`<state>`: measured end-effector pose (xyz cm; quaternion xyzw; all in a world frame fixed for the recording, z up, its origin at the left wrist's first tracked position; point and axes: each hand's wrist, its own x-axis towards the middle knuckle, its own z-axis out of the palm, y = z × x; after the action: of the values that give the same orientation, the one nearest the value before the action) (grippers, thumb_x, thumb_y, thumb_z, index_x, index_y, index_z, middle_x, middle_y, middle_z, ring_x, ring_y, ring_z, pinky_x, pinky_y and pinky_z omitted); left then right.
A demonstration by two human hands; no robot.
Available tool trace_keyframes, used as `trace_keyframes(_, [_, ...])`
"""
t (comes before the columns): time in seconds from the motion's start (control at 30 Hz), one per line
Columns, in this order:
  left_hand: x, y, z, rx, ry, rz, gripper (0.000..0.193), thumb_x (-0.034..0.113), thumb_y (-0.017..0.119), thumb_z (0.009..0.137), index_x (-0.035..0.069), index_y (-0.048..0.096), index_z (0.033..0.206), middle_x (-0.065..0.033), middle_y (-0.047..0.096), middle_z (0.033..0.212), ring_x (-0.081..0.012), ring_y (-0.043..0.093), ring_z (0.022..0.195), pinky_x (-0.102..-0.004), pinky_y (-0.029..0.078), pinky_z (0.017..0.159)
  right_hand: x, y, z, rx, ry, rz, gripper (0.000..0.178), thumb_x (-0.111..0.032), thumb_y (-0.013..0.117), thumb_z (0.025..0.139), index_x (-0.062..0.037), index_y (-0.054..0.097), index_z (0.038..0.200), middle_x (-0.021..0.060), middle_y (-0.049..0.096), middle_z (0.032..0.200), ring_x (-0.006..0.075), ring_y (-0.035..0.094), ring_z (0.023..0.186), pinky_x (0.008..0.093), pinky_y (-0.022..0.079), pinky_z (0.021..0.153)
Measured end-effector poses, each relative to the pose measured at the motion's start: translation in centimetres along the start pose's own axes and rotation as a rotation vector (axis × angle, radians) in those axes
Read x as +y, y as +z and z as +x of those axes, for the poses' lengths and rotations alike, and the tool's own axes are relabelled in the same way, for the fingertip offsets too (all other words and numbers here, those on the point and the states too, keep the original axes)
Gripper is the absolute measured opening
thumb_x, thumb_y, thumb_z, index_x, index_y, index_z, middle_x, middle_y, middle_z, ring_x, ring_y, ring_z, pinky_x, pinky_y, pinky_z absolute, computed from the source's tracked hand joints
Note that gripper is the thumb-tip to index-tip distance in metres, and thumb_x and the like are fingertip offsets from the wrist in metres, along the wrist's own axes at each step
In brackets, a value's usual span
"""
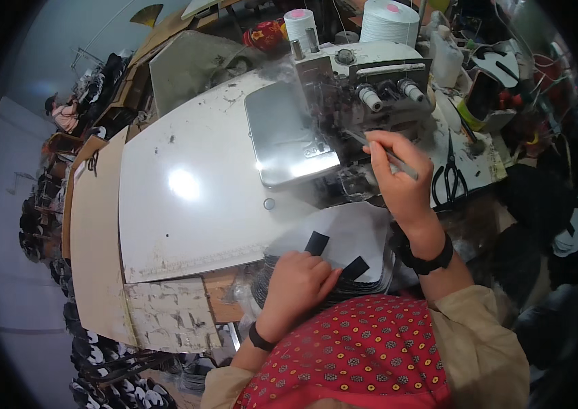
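My right hand (401,177) is closed around slim metal tweezers (403,166), whose far end points into the thread and needle area of a sewing machine (364,85). Below the machine, my left hand (300,283) is curled over a stack of flat, light-topped pieces with dark edges (364,232). Its fingertips are hidden, so what they grip cannot be made out. One black strip (317,243) sticks out by its knuckles, and another black strip (356,268) lies beside the thumb. The machine's metal cover plate (289,136) is left of the tweezers.
Black-handled thread snips (449,178) lie right of my right hand. Two white thread cones (389,24) stand behind the machine. The white table (193,170) reaches left to a cardboard edge (94,238). Cluttered bottles and wires fill the back right; a person (65,114) is far left.
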<state>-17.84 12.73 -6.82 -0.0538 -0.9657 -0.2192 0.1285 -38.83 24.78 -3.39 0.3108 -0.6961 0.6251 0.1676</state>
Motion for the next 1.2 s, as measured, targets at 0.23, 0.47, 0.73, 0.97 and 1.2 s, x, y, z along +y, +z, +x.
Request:
trace_keyframes(0.23, [0.1, 0.2, 0.1, -0.006, 0.021, 0.02, 0.027, 0.021, 0.075, 0.081, 0.01, 0.056, 0.065, -0.0042, 0.057, 0.065, -0.0248, 0.056, 0.064, -0.0381, 0.042, 0.065, 3.0, 0.4, -1.5, -0.183, -0.296, -0.169, 0.019, 0.004, 0.068, 0.085, 0.0, 0.069, 0.104, 0.0165, 0.072, 0.104, 0.0316, 0.071, 0.091, 0.0355, 0.057, 0.078])
trace_keyframes(0.47, [0.1, 0.3, -0.1, 0.003, 0.024, 0.023, 0.028, 0.021, 0.074, 0.082, 0.011, 0.055, 0.064, -0.0038, 0.057, 0.065, -0.0244, 0.056, 0.064, -0.0377, 0.041, 0.064, 2.8, 0.5, -1.7, -0.213, -0.294, -0.162, 0.021, 0.003, 0.069, 0.085, 0.0003, 0.068, 0.106, 0.0174, 0.071, 0.108, 0.033, 0.07, 0.094, 0.0358, 0.057, 0.08])
trace_keyframes(0.73, [0.2, 0.1, 0.0, -0.017, 0.011, 0.031, 0.028, 0.021, 0.074, 0.081, 0.011, 0.056, 0.064, -0.0038, 0.057, 0.065, -0.0245, 0.057, 0.064, -0.0377, 0.042, 0.065, 2.7, 0.5, -1.5, -0.25, -0.331, -0.233, 0.018, 0.002, 0.069, 0.086, -0.0022, 0.071, 0.103, 0.0148, 0.072, 0.108, 0.031, 0.07, 0.095, 0.0405, 0.054, 0.088])
trace_keyframes(0.97, [0.1, 0.1, 0.1, -0.028, 0.016, 0.035, 0.028, 0.021, 0.075, 0.081, 0.011, 0.056, 0.064, -0.0038, 0.057, 0.065, -0.0239, 0.056, 0.064, -0.0376, 0.042, 0.065, 2.8, 0.3, -1.3, -0.248, -0.291, -0.249, 0.015, 0.001, 0.069, 0.086, -0.0022, 0.071, 0.101, 0.0134, 0.074, 0.103, 0.0307, 0.071, 0.093, 0.0429, 0.053, 0.091])
trace_keyframes(1.2, [0.3, -0.1, 0.2, -0.01, 0.003, 0.028, 0.028, 0.022, 0.075, 0.081, 0.011, 0.056, 0.063, -0.0039, 0.056, 0.064, -0.0237, 0.057, 0.064, -0.0377, 0.042, 0.065, 2.8, -0.1, -1.0, -0.19, -0.371, -0.323, 0.02, -0.003, 0.07, 0.086, -0.003, 0.069, 0.106, 0.013, 0.072, 0.107, 0.0311, 0.069, 0.094, 0.0446, 0.052, 0.091])
